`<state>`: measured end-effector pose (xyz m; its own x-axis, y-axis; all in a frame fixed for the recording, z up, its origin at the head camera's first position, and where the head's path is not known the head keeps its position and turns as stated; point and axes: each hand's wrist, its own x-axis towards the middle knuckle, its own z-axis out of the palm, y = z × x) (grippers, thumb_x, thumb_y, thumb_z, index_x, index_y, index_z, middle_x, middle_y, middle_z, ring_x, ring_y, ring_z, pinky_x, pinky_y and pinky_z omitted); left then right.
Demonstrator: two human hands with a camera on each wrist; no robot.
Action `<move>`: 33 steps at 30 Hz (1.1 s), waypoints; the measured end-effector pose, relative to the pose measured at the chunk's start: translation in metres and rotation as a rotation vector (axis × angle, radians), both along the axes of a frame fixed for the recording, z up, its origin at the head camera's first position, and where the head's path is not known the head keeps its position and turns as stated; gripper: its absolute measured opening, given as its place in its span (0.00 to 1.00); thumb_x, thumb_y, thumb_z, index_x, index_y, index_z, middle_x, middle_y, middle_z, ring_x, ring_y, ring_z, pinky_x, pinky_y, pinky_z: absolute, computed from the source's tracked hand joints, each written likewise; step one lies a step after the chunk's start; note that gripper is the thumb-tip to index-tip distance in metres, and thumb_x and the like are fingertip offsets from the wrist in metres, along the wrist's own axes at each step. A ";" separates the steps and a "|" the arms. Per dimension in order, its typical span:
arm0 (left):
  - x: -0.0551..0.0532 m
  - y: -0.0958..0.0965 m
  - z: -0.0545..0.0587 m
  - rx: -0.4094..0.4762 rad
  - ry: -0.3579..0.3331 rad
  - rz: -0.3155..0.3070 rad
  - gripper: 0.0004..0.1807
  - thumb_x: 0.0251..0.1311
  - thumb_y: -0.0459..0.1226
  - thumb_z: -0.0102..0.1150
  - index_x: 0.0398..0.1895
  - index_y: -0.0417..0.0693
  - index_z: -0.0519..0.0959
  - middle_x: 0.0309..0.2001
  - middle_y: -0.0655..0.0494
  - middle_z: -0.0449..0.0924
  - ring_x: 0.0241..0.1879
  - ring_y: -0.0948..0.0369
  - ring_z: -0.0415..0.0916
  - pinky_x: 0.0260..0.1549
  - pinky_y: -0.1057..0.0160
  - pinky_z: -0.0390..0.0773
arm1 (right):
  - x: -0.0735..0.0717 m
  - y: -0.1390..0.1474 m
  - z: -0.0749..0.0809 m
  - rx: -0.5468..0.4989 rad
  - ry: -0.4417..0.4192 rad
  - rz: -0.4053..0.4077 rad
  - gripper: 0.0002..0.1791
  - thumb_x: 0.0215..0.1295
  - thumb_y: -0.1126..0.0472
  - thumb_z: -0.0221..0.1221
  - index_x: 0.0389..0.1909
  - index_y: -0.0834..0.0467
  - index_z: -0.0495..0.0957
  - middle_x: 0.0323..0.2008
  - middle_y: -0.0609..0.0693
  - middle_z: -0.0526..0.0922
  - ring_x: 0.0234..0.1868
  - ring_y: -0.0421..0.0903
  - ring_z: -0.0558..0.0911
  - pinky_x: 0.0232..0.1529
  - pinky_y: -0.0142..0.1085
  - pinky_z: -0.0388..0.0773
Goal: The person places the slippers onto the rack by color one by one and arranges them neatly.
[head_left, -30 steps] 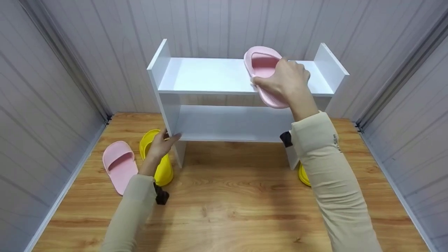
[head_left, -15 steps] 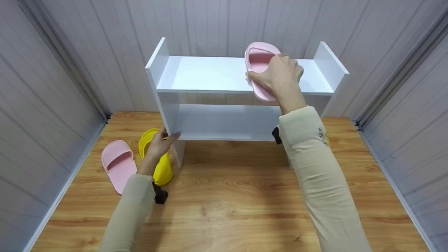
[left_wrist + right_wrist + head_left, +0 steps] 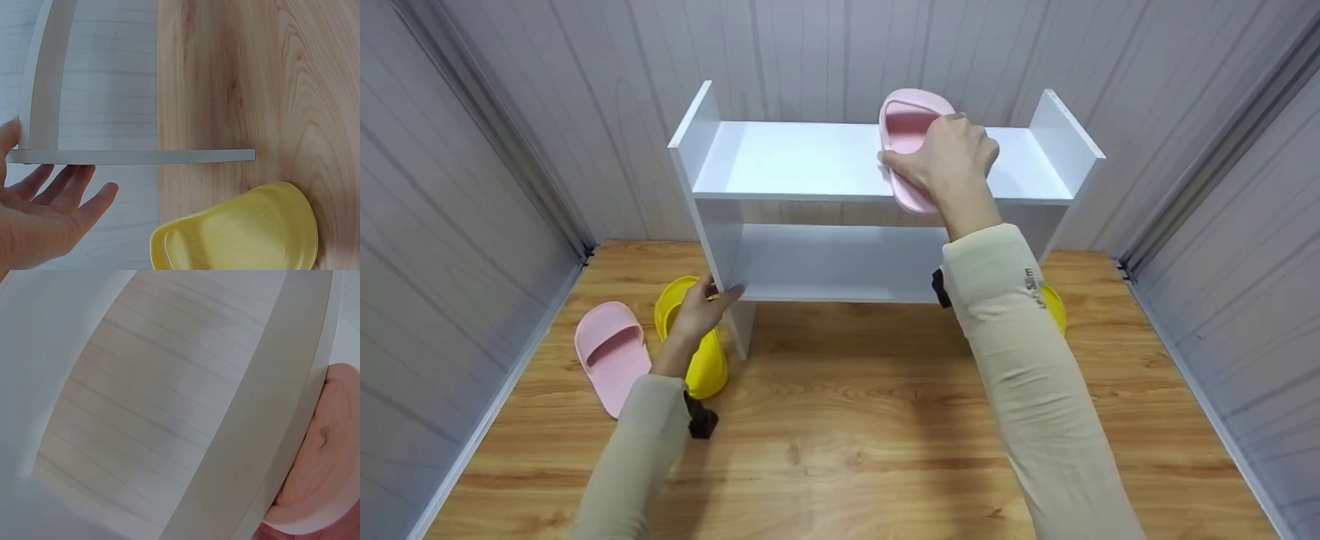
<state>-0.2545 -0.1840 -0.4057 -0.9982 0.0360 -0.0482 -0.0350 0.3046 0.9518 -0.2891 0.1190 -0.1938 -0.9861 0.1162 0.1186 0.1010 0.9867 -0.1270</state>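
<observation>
A pink slipper (image 3: pixel 913 196) is gripped by my right hand (image 3: pixel 956 154), its thumb along the near side. The slipper lies over the top board of a white two-tier shelf (image 3: pixel 795 161), its heel past the front edge. The right wrist view shows the slipper's underside (image 3: pixel 323 444) against that edge. My left hand (image 3: pixel 697 315) holds the shelf's left side panel near the lower board. In the left wrist view, its thumb and fingers (image 3: pixel 101 205) are on opposite sides of the panel. Whether the slipper's front touches the board is hard to tell.
A second pink slipper (image 3: pixel 613 360) lies on the wooden floor at the left. Beside it is a yellow slipper (image 3: pixel 706 367), partly behind my left hand. Another yellow thing (image 3: pixel 1054 307) shows behind my right sleeve. Panelled walls (image 3: pixel 810 45) stand behind and on both sides.
My right hand has moved left and slightly up and back with the pink slipper, further over the top board. The left hand stays on the side panel.
</observation>
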 end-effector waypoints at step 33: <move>0.001 0.000 -0.003 0.015 -0.014 0.000 0.34 0.59 0.42 0.52 0.66 0.45 0.51 0.63 0.45 0.55 0.58 0.50 0.56 0.55 0.53 0.59 | 0.018 0.055 0.016 -0.323 0.676 0.308 0.27 0.57 0.46 0.52 0.50 0.61 0.73 0.45 0.54 0.77 0.47 0.48 0.74 0.47 0.37 0.67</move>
<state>-0.2535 -0.1838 -0.4082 -0.9974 0.0370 -0.0617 -0.0483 0.2906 0.9556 -0.2711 0.1744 -0.1779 -0.7068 -0.0179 0.7072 -0.3695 0.8618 -0.3475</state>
